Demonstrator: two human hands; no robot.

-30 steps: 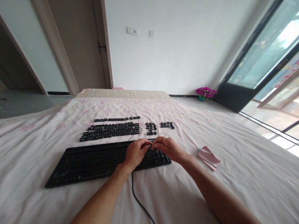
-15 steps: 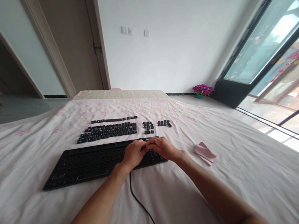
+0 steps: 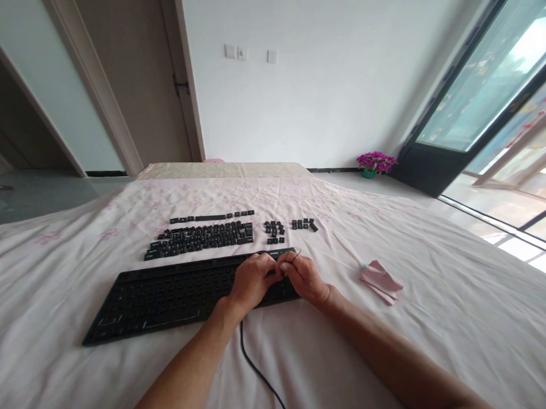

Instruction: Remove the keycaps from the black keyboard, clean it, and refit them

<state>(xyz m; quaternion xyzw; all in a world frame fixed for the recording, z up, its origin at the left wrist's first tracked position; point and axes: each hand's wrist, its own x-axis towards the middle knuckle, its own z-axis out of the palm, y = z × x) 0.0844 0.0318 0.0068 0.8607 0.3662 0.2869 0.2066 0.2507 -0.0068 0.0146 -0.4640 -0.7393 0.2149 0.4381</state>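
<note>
A black keyboard (image 3: 168, 292) lies on the bed, most of its keycaps off on the left and middle. Over its right end, my left hand (image 3: 254, 280) is closed, thumb and fingers pinched together. Close against it, my right hand (image 3: 304, 279) is also closed, with a thin wire loop (image 3: 298, 251) sticking out above its fingers. The fingertips of both hands meet over the number pad, and what lies between them is mostly hidden. Loose keycaps (image 3: 201, 239) sit in rows behind the keyboard, with smaller groups of keycaps (image 3: 274, 230) further right.
A pink cloth brush (image 3: 380, 281) with a pale handle lies right of the keyboard. The black cable (image 3: 261, 371) runs toward me between my forearms. A wrinkled, flowered sheet (image 3: 442, 293) covers the bed. Purple flowers (image 3: 375, 162) stand on the floor by the glass door.
My hands have shifted slightly apart at the knuckles, and the right hand has turned. The wire loop now shows above the right fingers. The whole view has moved a little.
</note>
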